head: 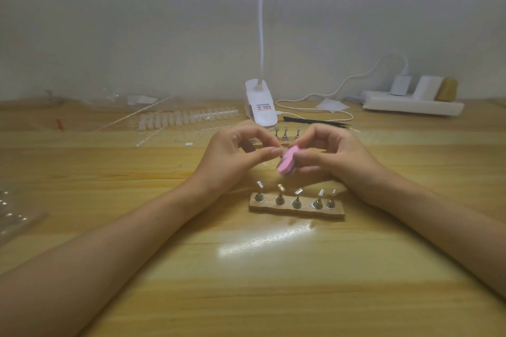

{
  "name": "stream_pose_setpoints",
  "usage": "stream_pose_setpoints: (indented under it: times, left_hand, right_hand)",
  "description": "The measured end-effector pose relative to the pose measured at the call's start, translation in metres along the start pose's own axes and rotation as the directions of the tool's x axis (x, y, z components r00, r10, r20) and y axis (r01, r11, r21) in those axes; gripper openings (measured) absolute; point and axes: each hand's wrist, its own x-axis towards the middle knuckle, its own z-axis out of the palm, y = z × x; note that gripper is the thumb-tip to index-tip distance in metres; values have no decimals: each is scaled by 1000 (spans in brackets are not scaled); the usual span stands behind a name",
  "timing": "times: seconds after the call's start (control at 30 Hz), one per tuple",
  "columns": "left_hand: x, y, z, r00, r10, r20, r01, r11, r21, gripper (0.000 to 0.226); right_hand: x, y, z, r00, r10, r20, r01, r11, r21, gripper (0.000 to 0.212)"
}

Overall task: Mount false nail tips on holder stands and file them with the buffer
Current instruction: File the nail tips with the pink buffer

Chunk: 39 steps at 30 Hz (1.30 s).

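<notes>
While the buffer, slanted down-left near the holder stand, is gripped by the right hand, the grip of the left hand cannot be told.

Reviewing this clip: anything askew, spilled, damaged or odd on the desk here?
Minor only. One small white piece lies loose on the table, apart from the row of nail tips behind it. The five stands on the near holder strip lean at differing angles. No spill or damage shows.

Eight stands in sight, one buffer.
Five on the near base, three on the far base; one lamp, one power strip.
</notes>
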Motion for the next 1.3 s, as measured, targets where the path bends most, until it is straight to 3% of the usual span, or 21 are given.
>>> stream_pose_setpoints:
  times: [0.07,0.2,0.3,0.43,0.53,0.67,0.77,0.9,1.0,1.1,1.23,1.3]
  left_hand:
    - [0,0,0,1000,-6,-6,6,1000,-2,6]
    - [0,0,1,1000,11,8,-11,1000,19,7]
    - [0,0,0,1000,9,-2,-9,1000,16,8]
    - [0,0,1,1000,31,1,-31,998,47,6]
    - [0,-1,1,999,43,8,-44,997,61,8]
    - [1,-2,1,999,53,3,-53,996,68,8]
    - [1,-2,1,999,37,-7,-36,999,39,7]
    - [1,-1,2,999,37,3,-37,998,42,7]
    - [0,-1,1,999,36,3,-36,998,44,10]
    - [0,-2,1,999,35,-6,-35,999,42,9]
    - [1,-4,1,1000,25,-12,-24,999,43,11]
    - [1,-4,1,1000,13,-19,-13,999,35,12]
  right_hand:
    - [1,0,-3,993,-12,-119,20,997,68,19]
    - [0,0,-2,999,19,42,-19,1000,2,15]
    - [3,1,-3,997,18,-74,-14,998,56,20]
    - [2,2,-2,999,27,33,-27,1000,-2,16]
    - [3,1,-3,995,14,-98,-9,998,54,18]
    - [2,1,-2,997,41,69,-41,999,-11,11]
    - [3,0,-5,998,22,-60,-19,998,52,22]
    - [1,2,-2,999,29,46,-29,1000,-7,18]
    - [3,1,-5,995,8,-104,1,996,84,20]
    - [2,1,-2,999,33,24,-33,999,-2,17]
    - [2,1,-4,994,12,-107,-4,998,69,22]
    - [2,1,-3,999,32,0,-32,999,21,19]
